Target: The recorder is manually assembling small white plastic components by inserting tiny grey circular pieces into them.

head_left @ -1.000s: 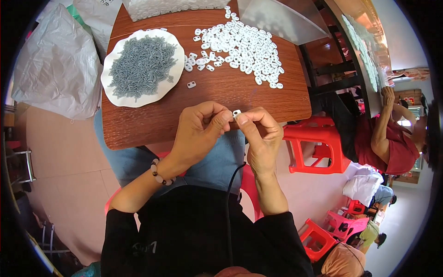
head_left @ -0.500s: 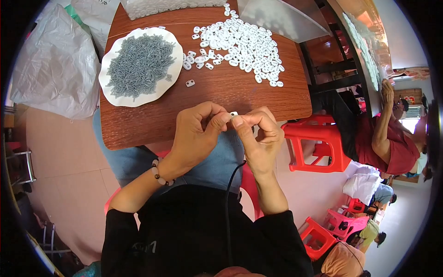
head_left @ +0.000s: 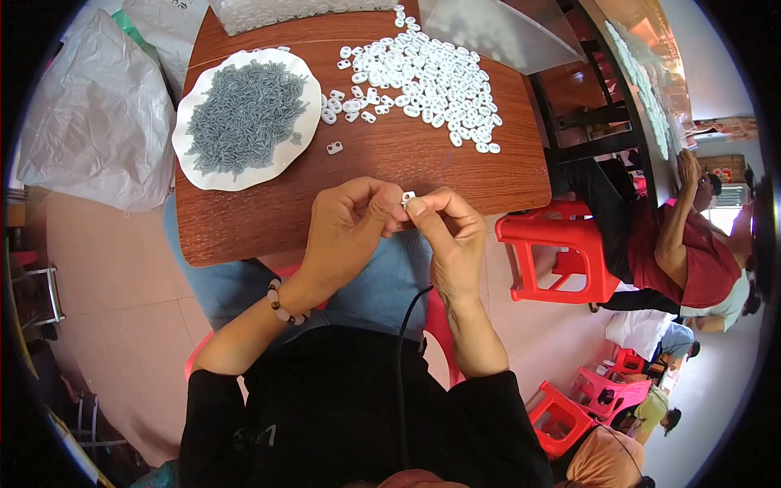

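Observation:
Between my two hands, over the table's near edge, is a small white plastic piece with holes (head_left: 408,197). My right hand (head_left: 453,236) pinches it between thumb and forefinger. The fingers of my left hand (head_left: 346,232) are closed right beside it; whatever they grip is hidden. A single similar white piece (head_left: 334,148) lies apart on the wood, beyond my left hand. Farther off spreads a pile of white oval two-holed pieces (head_left: 439,81). At the left a white wavy-rimmed plate (head_left: 189,165) bears a heap of small grey springs or pins (head_left: 246,114).
The brown wooden table (head_left: 366,163) has a translucent box (head_left: 301,10) and a clear plastic panel (head_left: 496,32) at its far side. White plastic bags (head_left: 98,114) stand left. A red stool (head_left: 561,252) is at the right, near a seated person in dark red (head_left: 675,244).
The white piece has tipped up and shows more of its holes. My right hand has shifted slightly left, its fingers drawn in closer together; my left hand has barely moved.

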`<action>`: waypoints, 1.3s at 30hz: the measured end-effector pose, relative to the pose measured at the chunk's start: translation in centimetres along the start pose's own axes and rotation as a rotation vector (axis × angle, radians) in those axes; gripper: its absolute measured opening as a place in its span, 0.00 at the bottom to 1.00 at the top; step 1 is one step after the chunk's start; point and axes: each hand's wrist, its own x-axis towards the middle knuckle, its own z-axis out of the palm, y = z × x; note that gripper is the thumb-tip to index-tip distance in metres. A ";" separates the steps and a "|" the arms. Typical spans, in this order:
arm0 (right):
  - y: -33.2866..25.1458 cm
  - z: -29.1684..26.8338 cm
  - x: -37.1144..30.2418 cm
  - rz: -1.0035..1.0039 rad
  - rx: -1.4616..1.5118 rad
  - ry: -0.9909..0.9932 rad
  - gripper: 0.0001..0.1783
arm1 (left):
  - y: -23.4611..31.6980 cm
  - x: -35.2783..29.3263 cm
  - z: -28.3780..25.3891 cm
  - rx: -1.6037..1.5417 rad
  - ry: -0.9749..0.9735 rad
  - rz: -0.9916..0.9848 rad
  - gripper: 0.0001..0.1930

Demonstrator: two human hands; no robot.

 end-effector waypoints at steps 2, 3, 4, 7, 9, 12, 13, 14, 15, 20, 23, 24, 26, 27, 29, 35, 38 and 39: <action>0.0 0.2 0.1 0.074 0.067 0.000 0.06 | -0.1 0.2 -0.1 -0.186 -0.008 -0.102 0.15; -0.1 0.4 0.2 0.069 0.124 0.033 0.06 | -0.1 0.3 -0.3 -0.187 -0.009 -0.102 0.15; -0.1 0.4 0.3 0.065 0.181 0.065 0.06 | -0.1 0.4 -0.5 -0.234 -0.039 -0.150 0.16; 0.3 0.4 0.4 0.069 0.166 0.063 0.06 | -0.5 0.6 -0.9 -0.333 -0.064 -0.231 0.16; 0.3 0.6 0.4 0.075 0.175 0.076 0.06 | -0.7 0.7 -1.1 -0.386 -0.060 -0.266 0.16; 0.3 0.5 0.6 0.092 0.212 0.075 0.05 | -0.6 0.9 -1.2 -0.480 -0.071 -0.330 0.14; 0.3 0.4 0.6 0.104 0.241 0.059 0.05 | -0.5 0.9 -1.1 -0.448 -0.061 -0.330 0.12; 0.3 0.4 0.6 0.105 0.241 0.060 0.05 | -0.5 0.9 -1.1 -0.415 -0.051 -0.331 0.11; 0.2 0.4 0.6 0.077 0.215 0.061 0.04 | -0.6 0.9 -1.2 -0.415 -0.051 -0.332 0.11; 0.1 0.2 0.7 0.004 0.154 0.045 0.03 | -0.7 1.0 -1.2 -0.375 -0.040 -0.312 0.09; -0.2 0.3 0.6 0.014 0.108 0.053 0.02 | -0.7 0.9 -1.3 -0.364 -0.047 -0.292 0.09; -0.1 0.3 0.6 0.013 0.096 0.040 0.02 | -0.7 0.9 -1.3 -0.364 -0.048 -0.292 0.09; -0.1 0.3 0.5 0.012 0.084 0.027 0.02 | -0.7 1.0 -1.3 -0.328 -0.048 -0.301 0.09; -0.2 0.4 0.5 0.033 0.086 0.003 0.03 | -0.7 0.9 -1.3 -0.328 -0.047 -0.301 0.09; -0.6 0.5 0.4 0.054 0.088 -0.021 0.03 | -0.7 0.9 -1.2 -0.312 -0.026 -0.298 0.09; -1.3 -0.1 0.4 -0.018 -0.202 -0.056 0.03 | -1.3 0.8 -1.1 -0.267 -0.035 -0.231 0.10; -1.3 -0.5 0.4 -0.051 -0.332 -0.075 0.04 | -1.1 0.7 -1.0 -0.286 -0.024 -0.245 0.10; -1.2 -0.6 0.4 -0.063 -0.356 -0.073 0.04 | -0.9 0.7 -1.0 -0.285 -0.025 -0.245 0.10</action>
